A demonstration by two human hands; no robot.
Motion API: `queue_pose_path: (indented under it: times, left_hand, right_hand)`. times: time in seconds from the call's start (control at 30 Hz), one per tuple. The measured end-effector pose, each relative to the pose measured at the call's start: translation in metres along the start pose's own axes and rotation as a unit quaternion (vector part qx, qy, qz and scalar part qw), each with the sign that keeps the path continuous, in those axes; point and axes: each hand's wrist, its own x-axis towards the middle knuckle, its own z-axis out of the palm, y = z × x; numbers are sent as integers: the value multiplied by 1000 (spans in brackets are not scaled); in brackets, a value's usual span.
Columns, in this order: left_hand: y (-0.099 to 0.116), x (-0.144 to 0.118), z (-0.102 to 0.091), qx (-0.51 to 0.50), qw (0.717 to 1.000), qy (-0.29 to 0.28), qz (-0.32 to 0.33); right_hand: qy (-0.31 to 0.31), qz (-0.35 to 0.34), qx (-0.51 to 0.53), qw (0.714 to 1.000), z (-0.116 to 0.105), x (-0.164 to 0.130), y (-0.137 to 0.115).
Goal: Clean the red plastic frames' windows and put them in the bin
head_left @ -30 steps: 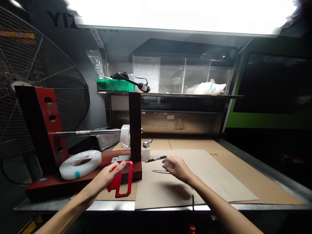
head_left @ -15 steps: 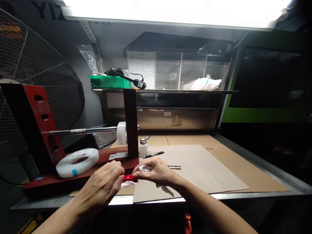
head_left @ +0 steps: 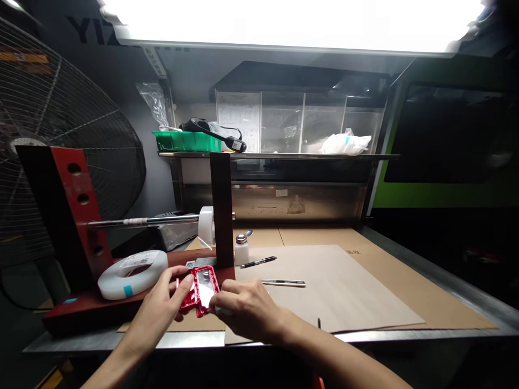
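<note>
Low over the table's front edge, a red plastic frame (head_left: 207, 289) with a clear, shiny window is held tilted, its inner ribs showing. My left hand (head_left: 164, 297) pinches its left part between thumb and fingers. On the other side, my right hand (head_left: 249, 309) has curled fingers at the frame's lower right edge. A bit of crumpled white cloth or tissue (head_left: 224, 311) shows under those fingers; most of it is hidden.
At left, a red-and-black stand (head_left: 224, 210) carries a rod with a white roll (head_left: 206, 226). A large tape roll (head_left: 133, 274) lies on its base. Behind my hands are a pump bottle (head_left: 242, 250), a pen (head_left: 258, 262) and a slim knife-like tool (head_left: 284, 283) on cardboard (head_left: 332, 292).
The red frame has turned from edge-on to show its windowed face. My left hand has opened its grip into a pinch, and my right hand has curled and turned, hiding most of the white cloth.
</note>
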Motion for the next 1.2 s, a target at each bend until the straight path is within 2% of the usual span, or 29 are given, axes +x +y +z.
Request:
queue_pose_path:
  times: [0.1,0.17,0.2,0.27,0.33,0.37,0.5,0.73,0.9,1.07,1.2]
  left_hand:
    - [-9,12,1,18,1000,14,2]
    - [-15,22,-2,38,999,31,-7]
    - [-17,26,-5,50,998,38,-10]
    - [-20,34,-11,76,996,50,-12]
    - [-20,39,-15,99,993,61,-8]
    - [-19,40,-17,109,992,67,-5]
    - [-12,42,-19,140,987,80,7]
    - [-2,44,-17,187,977,98,19]
    - [-1,47,-16,218,969,112,42]
    - [0,48,-16,233,964,120,48]
    - [2,49,-15,244,960,126,52]
  right_hand:
    - [8,15,41,999,14,6,3]
    - [21,94,146,985,21,13,10]
    - [36,158,213,964,24,17,14]
    - [67,289,322,899,30,26,27]
    - [85,374,376,844,36,35,42]
    - [88,394,387,829,39,39,49]
    - [67,425,445,786,50,53,66]
    - [44,445,519,728,58,62,61]
    - [70,466,531,704,57,61,58]
    - [64,478,547,684,54,60,60]
    - [60,472,555,682,55,60,60]
